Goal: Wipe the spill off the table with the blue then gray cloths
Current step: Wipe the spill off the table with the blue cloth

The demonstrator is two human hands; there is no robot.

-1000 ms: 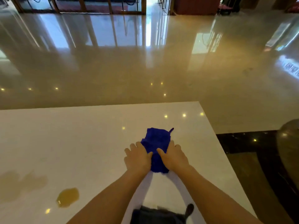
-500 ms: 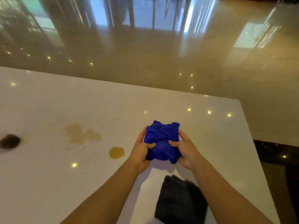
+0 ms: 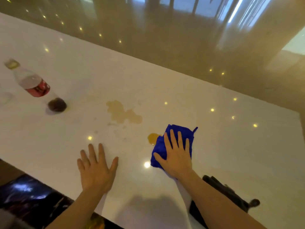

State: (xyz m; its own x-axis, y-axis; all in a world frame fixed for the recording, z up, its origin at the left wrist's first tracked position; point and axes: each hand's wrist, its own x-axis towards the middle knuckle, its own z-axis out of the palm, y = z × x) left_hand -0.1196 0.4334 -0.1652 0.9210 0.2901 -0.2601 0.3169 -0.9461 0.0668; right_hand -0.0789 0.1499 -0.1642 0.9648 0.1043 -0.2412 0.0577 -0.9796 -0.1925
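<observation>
A bunched blue cloth [image 3: 179, 132] lies on the white table [image 3: 231, 146], its left edge touching a small amber puddle [image 3: 152, 138]. My right hand [image 3: 177, 154] presses flat on the cloth with fingers spread. A wider, paler spill [image 3: 123, 113] sits further back to the left, apart from the cloth. My left hand [image 3: 95, 169] rests palm down on bare tabletop, holding nothing. The dark gray cloth [image 3: 229, 192] lies near the front edge, partly hidden behind my right forearm.
A clear plastic bottle [image 3: 33, 83] with a red label and a dark base stands at the far left. The table's front-left edge runs diagonally close to my left wrist, with dark glossy floor [image 3: 28, 195] below it. A shiny beige floor lies beyond the far edge.
Both hands held the blue cloth bunched above the table; now the right hand presses it down beside the amber puddle, and the left hand has let go and lies flat. The view swung left.
</observation>
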